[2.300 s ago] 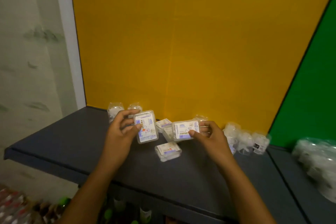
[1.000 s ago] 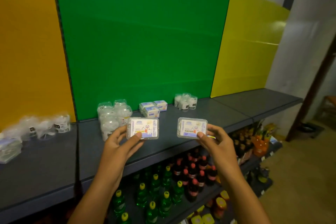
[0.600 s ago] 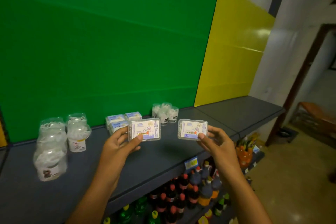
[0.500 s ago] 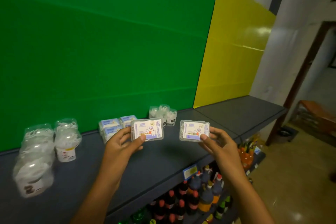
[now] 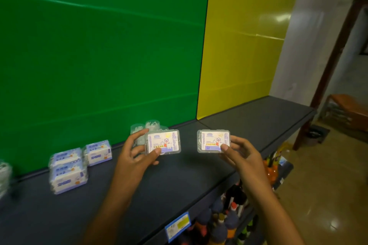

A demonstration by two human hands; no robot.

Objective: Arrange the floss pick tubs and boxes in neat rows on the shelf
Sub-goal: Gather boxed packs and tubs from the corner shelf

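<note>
Left hand: the left hand (image 5: 137, 155) pinched a clear flat box (image 5: 163, 142), thumb on the label's lower edge, fingers curled behind; held upright, label facing the camera.
Right hand: the right hand (image 5: 240, 152) pinched a second flat box (image 5: 213, 141) the same way, thumb at its lower right corner.
Position of held items: both boxes were in the air above the shelf (image 5: 179, 177), apart from each other, the left one at 9 o'clock of the right one.
Handling, judged: small rigid plastic cases, probably light; smooth walls could slip, so a hold across the short edges or flat faces seemed safest. Lids may pop if squeezed hard.
Behind left hand: clear round tubs (image 5: 148, 128) stood at 12 o'clock of the left hand, against the green panel (image 5: 99, 55), partly hidden by the fingers.
Stock at 9 o'clock: blue-and-white boxes (image 5: 68, 169) lay on the shelf in a loose group, two stacked; blurred.
Free space: bare shelf lay at 3 o'clock below the yellow panel (image 5: 245, 45).
Below: bottles (image 5: 225, 223) on a lower shelf.
Task state, judged: rows not yet formed.
</note>
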